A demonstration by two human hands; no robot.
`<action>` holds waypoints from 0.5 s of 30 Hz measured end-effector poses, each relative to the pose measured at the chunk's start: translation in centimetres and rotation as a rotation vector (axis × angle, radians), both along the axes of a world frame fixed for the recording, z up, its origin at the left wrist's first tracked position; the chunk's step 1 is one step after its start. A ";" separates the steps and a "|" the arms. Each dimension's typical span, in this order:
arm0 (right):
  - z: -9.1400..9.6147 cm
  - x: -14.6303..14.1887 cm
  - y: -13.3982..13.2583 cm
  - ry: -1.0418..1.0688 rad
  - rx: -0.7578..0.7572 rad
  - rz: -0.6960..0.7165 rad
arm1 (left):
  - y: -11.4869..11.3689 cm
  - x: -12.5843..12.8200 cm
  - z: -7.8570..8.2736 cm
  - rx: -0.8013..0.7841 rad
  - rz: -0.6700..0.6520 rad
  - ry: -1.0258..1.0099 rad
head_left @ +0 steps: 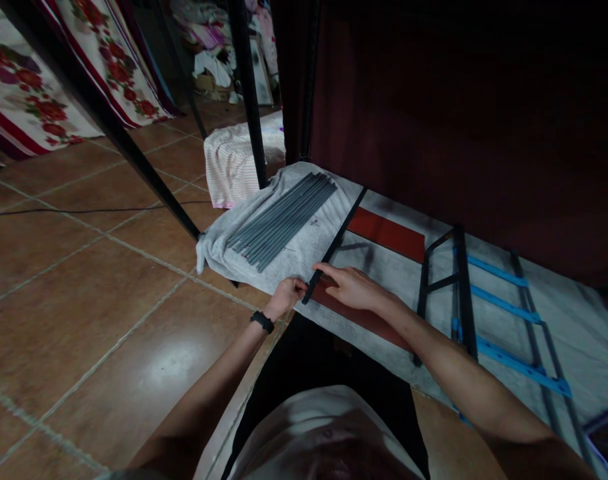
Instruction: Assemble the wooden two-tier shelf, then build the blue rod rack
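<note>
A long black rod (340, 233) lies diagonally across a grey cloth (304, 257) spread on the floor. My left hand (289, 293) is curled at the cloth's near edge, right beside the rod's near end; I cannot see what it pinches. My right hand (351, 285) rests on the other side of that end, fingers stretched out, the tips touching the rod. Under the right hand lies a dark red panel (387, 233). A bundle of several grey rods (281, 220) lies on the cloth to the left.
A black frame with blue crossbars (484, 293) lies on the cloth at right. A dark maroon fabric wall (459, 100) rises behind. Black frame poles (249, 93) stand at left, by a striped cloth bundle (234, 160). A black cable (84, 210) crosses the brown tiles.
</note>
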State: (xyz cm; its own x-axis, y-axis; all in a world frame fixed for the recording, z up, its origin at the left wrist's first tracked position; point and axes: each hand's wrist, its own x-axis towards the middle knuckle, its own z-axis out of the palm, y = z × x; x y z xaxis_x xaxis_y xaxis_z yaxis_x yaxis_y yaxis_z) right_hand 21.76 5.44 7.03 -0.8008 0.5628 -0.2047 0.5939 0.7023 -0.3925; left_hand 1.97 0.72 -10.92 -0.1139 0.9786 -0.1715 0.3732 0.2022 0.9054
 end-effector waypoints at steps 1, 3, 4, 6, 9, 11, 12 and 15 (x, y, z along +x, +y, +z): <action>-0.1 0.0 0.0 0.000 0.001 0.006 | 0.0 0.0 0.0 0.007 -0.009 0.018; -0.4 0.0 0.0 -0.005 0.006 0.011 | -0.1 0.0 -0.1 0.023 -0.028 0.050; -0.5 0.0 0.0 -0.010 0.010 0.011 | -0.1 0.0 -0.1 0.034 -0.037 0.065; -0.7 0.0 0.0 -0.024 0.015 0.009 | -0.2 0.0 -0.1 0.064 -0.056 0.097; -0.8 0.0 0.0 -0.032 0.015 0.004 | -0.4 0.1 0.1 0.114 -0.072 0.144; -0.7 0.0 -0.1 -0.031 0.015 0.002 | -0.6 0.2 0.3 0.152 -0.090 0.192; -0.7 0.0 -0.2 -0.030 0.018 0.003 | -0.7 0.2 0.3 0.169 -0.104 0.223; -0.7 0.0 -0.7 -0.031 0.043 0.014 | -0.6 -0.1 0.5 0.205 -0.159 0.305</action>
